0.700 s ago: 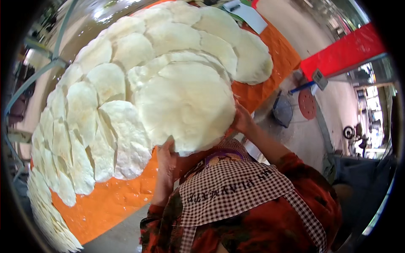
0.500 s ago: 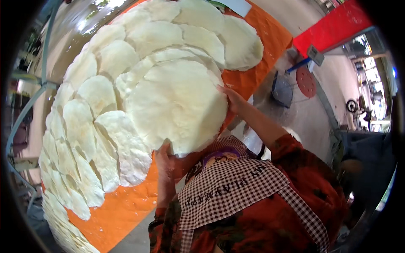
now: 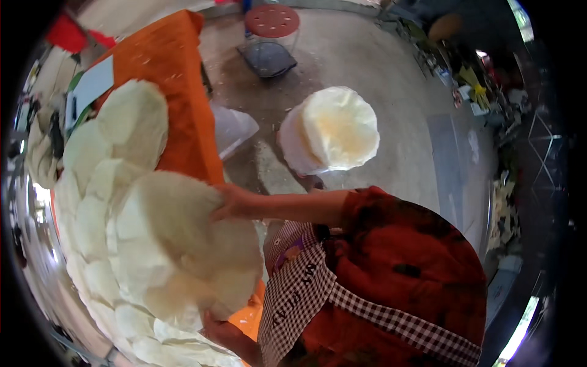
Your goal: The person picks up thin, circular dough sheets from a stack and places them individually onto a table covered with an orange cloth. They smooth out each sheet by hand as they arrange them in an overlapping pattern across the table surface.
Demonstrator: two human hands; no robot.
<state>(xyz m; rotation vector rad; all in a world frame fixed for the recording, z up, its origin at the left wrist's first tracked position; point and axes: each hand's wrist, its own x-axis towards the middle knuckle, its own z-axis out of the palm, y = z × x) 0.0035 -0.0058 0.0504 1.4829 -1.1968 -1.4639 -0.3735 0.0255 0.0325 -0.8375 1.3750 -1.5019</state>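
Observation:
A large round pale flatbread (image 3: 189, 251), blurred by motion, lies between my two hands above the spread of others. My right hand (image 3: 235, 203) grips its edge, the fingers resting on top. My left hand (image 3: 217, 330) is closed on the edge nearer the bottom of the view, partly hidden by it. I cannot tell whether one layer or several are held. Beneath and to the left, overlapping round flatbreads (image 3: 92, 202) cover the orange sheet (image 3: 183, 67) on the table.
A tall round stack of flatbreads (image 3: 340, 128) in a clear plastic wrap stands on the floor to the right. Near it is a white plastic bag (image 3: 232, 128) by the table's edge. Farther off stands a red round stool (image 3: 272, 21). A white board (image 3: 92, 92) lies at the table's far left.
My view has swung to the right, bringing the floor stack into sight. Both hands still hold the flatbread's edge, and it is now blurred.

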